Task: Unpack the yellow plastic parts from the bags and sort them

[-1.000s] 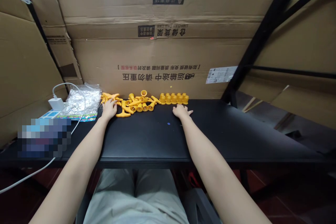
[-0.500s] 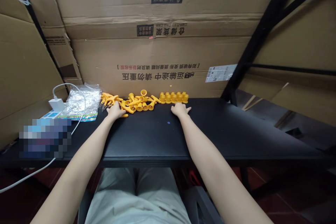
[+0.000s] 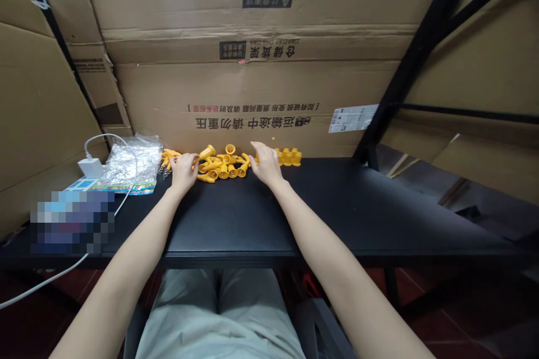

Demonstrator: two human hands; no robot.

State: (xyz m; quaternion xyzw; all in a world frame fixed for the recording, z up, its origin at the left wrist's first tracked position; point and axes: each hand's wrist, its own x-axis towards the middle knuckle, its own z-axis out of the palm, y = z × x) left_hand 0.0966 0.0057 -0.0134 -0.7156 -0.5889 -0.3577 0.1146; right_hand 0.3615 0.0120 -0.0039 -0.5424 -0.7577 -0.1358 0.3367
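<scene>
My left hand [image 3: 183, 173] is at the left end of the pile, closed on a yellow plastic piece with a cup-shaped end [image 3: 207, 151]. The cup tilts up to the right, its narrow end running to my fingertips. Several loose yellow cup-ended pieces [image 3: 232, 171] and branched yellow pieces [image 3: 170, 154] lie around it, partly hidden by the hand. My right hand [image 3: 266, 166] is open, thumb and fingers apart, over the left part of a group of upright yellow pieces [image 3: 291, 157]. It covers some of them.
Small metallic bits, perhaps chains [image 3: 165, 171], lie left of my left hand. A clear plastic bag [image 3: 132, 162], a white charger [image 3: 90, 168] with cable and a blurred-out flat object [image 3: 72, 221] are on the black table [image 3: 236, 219]. Cardboard [image 3: 252, 81] walls the back; a black post [image 3: 404, 61] stands right.
My right hand has moved left and its fingers are raised. My left hand has shifted slightly up, and the cup-ended piece beside it has tilted.
</scene>
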